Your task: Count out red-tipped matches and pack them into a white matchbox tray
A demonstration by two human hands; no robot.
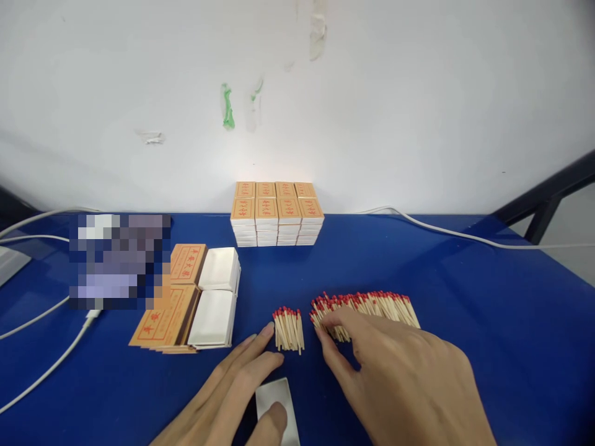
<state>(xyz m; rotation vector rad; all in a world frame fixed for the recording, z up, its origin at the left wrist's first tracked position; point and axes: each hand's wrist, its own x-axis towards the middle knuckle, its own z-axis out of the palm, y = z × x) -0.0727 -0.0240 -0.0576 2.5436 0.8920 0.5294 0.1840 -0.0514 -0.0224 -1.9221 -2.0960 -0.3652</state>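
Note:
My left hand [237, 393] lies on the table with its fingers stretched out and apart. Its fingertips reach the left side of a small heap of red-tipped matches [289, 329]. The left thumb rests over a white matchbox tray [280, 396] near the bottom edge, covering part of it. On the right, my right hand [395, 365] reaches into a larger row of matches [385, 305], thumb and index finger closed on matches at its left end. How many they grip is hidden.
Flattened matchbox sleeves [165, 317] lie beside stacked white trays [212, 317] on the left. Finished-looking matchboxes [277, 214] are stacked by the wall. White cables [56, 378] run near a blurred dark object [121, 260] on the blue table [488, 297].

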